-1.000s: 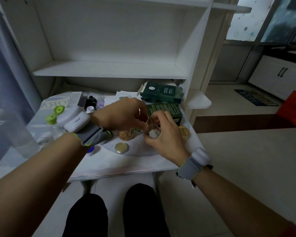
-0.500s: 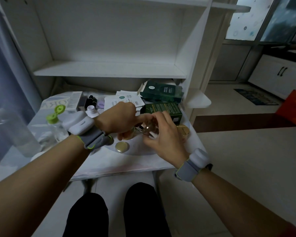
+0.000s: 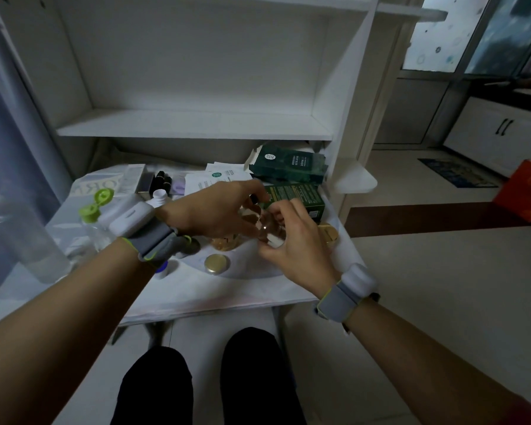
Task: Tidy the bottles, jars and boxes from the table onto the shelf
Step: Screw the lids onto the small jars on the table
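Observation:
A small clear glass jar [image 3: 265, 229] is held just above the table [image 3: 196, 289] between both hands. My right hand [image 3: 298, 253] grips its side from the right. My left hand [image 3: 212, 211] curls over it from the left, fingertips at its dark top. Mostly hidden under my left hand is a jar with golden contents [image 3: 224, 243]. A loose gold lid [image 3: 216, 262] lies in front, and another gold-topped jar [image 3: 328, 233] sits at the right. Behind lie a green box [image 3: 304, 199] and a dark green box [image 3: 288, 164]. The white shelf board [image 3: 193, 125] above is bare.
At the left stand a large clear bottle [image 3: 22, 240] and a bottle with an open green flip cap [image 3: 95, 204]. At the back are a small white bottle [image 3: 160, 196], dark lipstick tubes [image 3: 163, 177], a pale box [image 3: 132, 182] and papers [image 3: 221, 176]. My knees are below the table's front edge.
Both hands stay together on the glass jar. My left hand's fingers have shifted around its top, and the jar sits slightly higher and further back than before.

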